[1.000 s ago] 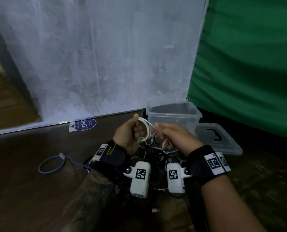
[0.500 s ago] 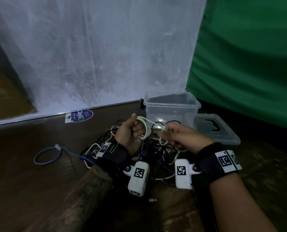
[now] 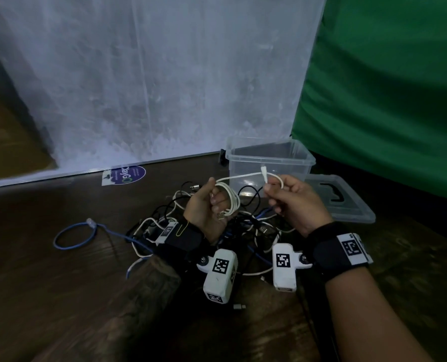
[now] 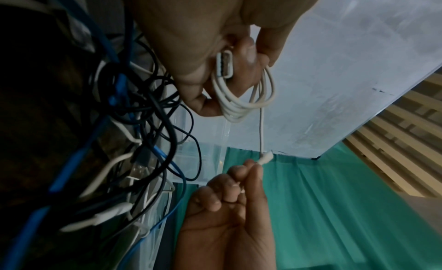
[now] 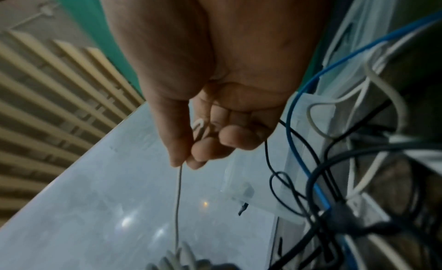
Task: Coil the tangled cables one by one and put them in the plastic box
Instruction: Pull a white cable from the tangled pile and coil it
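My left hand point(image 3: 212, 202) grips a small coil of white cable point(image 3: 231, 198), its loops and USB plug point(image 4: 224, 66) showing below the fingers in the left wrist view. A free stretch of that cable runs right to my right hand point(image 3: 287, 197), which pinches it near the small end plug point(image 3: 264, 176) between thumb and fingers point(image 5: 189, 156). Both hands hover above a tangled pile of black, white and blue cables point(image 3: 243, 231) on the dark wooden floor. The clear plastic box point(image 3: 269, 163) stands open just behind the hands.
The box's clear lid point(image 3: 339, 199) lies flat to the right of the box. A blue network cable point(image 3: 73, 236) loops out of the pile to the left. A white sheet point(image 3: 152, 87) and green cloth point(image 3: 386, 87) hang behind. A round sticker point(image 3: 124, 175) lies on the floor.
The hands have moved apart: my right hand has drawn the cable's free end out to the right and up, so the small end plug now shows. The left hand still holds the coil.
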`<state>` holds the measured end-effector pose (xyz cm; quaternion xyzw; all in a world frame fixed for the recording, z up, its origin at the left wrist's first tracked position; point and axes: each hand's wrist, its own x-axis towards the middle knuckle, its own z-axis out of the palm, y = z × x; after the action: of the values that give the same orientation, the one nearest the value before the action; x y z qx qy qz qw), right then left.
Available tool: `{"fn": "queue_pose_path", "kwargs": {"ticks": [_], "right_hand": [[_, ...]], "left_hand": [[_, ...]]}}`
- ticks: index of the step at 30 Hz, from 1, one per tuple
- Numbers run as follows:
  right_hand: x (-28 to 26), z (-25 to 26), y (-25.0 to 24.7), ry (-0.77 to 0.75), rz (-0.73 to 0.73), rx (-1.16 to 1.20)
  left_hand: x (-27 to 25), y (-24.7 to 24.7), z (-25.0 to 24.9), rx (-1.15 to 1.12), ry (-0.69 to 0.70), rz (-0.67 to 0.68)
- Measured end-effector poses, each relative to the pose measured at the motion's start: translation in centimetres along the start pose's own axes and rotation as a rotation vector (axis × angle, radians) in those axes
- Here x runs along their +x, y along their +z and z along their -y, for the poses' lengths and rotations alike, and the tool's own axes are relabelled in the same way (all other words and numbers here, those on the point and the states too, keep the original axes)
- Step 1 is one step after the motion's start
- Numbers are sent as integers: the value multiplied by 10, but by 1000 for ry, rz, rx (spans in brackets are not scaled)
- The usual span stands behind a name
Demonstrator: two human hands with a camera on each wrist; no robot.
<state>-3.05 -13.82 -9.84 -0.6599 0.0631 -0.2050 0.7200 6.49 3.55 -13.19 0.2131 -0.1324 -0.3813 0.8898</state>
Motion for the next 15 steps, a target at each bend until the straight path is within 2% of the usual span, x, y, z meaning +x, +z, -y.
{"fn": "queue_pose_path", "kwargs": {"ticks": [3, 8, 10, 15], "right_hand": [[-1, -4, 4, 30, -19, 11], [-4, -7, 8, 42, -27, -351], [-4, -8, 9, 44, -4, -414], [-3, -6, 11, 58, 14, -169]], "left_hand": [[-3, 3, 4, 17, 1, -12], [-2, 0, 6, 5, -43, 55], [0, -1, 9, 50, -55, 81], [-2, 1, 13, 95, -89, 59]]}}
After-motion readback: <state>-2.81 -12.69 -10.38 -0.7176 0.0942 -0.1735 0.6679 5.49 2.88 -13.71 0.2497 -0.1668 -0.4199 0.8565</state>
